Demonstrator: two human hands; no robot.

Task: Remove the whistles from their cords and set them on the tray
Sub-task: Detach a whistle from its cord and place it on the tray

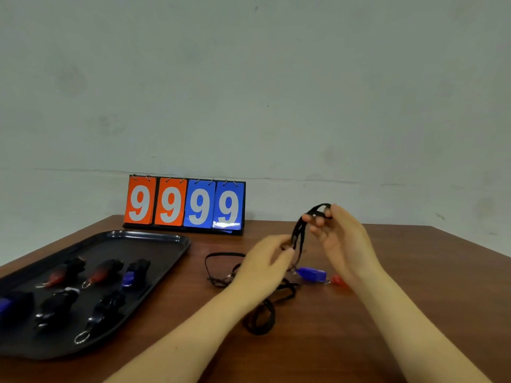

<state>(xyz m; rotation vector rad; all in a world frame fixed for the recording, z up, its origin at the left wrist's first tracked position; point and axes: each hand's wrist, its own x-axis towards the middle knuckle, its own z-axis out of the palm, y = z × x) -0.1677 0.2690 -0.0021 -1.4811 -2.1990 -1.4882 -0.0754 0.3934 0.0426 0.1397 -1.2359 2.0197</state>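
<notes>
Both hands, left hand (pixel 265 261) and right hand (pixel 341 239), pinch a black cord (pixel 300 230) before cards (pixel 184 203) reading 9999

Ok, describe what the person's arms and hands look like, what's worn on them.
Both forearms are bare as far as the frame shows: no sleeves in view. The left hand and right hand wear no gloves, and no rings, watch or bracelets show on fingers or wrists. No markings are visible.

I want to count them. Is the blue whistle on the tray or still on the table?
On the table. The blue whistle lies on the wood between the hands, outside the black tray. Whether a cord is attached, cannot tell.
</notes>
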